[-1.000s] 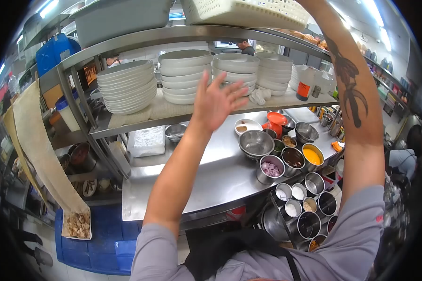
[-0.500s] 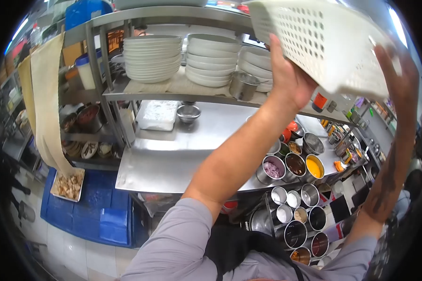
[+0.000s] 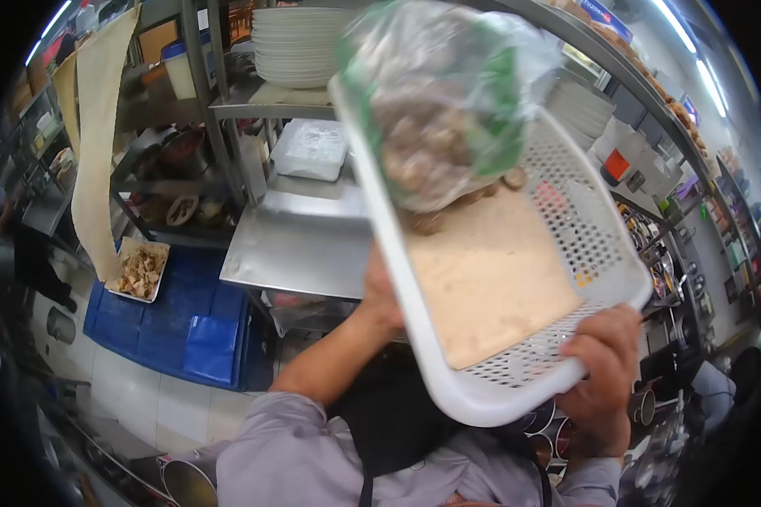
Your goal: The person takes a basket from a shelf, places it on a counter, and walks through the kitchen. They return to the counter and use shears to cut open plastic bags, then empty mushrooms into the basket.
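A white perforated basket is tilted in front of me, its inside facing me. My left hand holds its left side, the fingers partly hidden behind the wall. My right hand grips the lower right corner, fingers curled over the rim. In the basket's upper part lies a clear and green plastic bag with brownish lumps inside. A flat beige sheet or board covers part of the basket's floor, and a few loose brown pieces sit by the bag.
Stacked white plates stand on the metal shelf. Below is a steel counter with a white container. A tray of chopped pieces rests on a blue chest lid beside a hanging cloth. A person's dark-clothed legs show far left.
The basket has come down from shelf height to in front of my chest and tipped toward me, so its contents now show. Both hands have moved down with it.
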Motion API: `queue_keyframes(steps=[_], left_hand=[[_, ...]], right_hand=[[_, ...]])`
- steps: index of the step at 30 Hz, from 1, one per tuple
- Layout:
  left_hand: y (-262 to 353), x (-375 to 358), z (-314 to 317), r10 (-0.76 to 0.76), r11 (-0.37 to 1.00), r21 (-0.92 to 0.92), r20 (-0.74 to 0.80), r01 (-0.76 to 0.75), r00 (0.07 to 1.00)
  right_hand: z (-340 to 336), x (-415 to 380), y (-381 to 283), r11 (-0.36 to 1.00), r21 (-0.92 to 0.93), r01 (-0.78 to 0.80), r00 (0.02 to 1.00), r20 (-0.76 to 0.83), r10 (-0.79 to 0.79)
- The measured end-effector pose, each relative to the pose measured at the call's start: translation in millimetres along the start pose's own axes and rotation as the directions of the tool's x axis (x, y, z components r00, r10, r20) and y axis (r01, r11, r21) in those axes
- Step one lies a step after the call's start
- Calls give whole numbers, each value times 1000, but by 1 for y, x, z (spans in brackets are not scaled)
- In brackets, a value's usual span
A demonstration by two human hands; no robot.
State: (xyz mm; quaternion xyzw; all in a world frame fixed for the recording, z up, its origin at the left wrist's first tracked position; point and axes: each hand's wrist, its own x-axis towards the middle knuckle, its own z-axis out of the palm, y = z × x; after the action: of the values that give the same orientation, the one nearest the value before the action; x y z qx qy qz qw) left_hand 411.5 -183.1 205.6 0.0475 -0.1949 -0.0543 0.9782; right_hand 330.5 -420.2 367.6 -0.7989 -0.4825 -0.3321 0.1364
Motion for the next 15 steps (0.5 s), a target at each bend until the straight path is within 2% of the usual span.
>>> queue_keyframes(steps=[4, 7, 10, 15], left_hand=[[26, -57, -56, 111, 989, 121, -208, -87, 972], [37, -91, -99, 171, 978, 174, -363, -114, 916], [45, -117, -135, 205, 972, 205, -484, -117, 851], [58, -145, -190, 182, 973, 228, -636, -43, 750]], right_hand=[[65, -9, 5, 975, 213, 68, 986, 138, -98], [124, -13, 7, 934, 345, 90, 977, 152, -150], [178, -13, -1, 900, 425, 95, 962, 192, -192], [259, -33, -8, 888, 458, 42, 962, 222, -160]])
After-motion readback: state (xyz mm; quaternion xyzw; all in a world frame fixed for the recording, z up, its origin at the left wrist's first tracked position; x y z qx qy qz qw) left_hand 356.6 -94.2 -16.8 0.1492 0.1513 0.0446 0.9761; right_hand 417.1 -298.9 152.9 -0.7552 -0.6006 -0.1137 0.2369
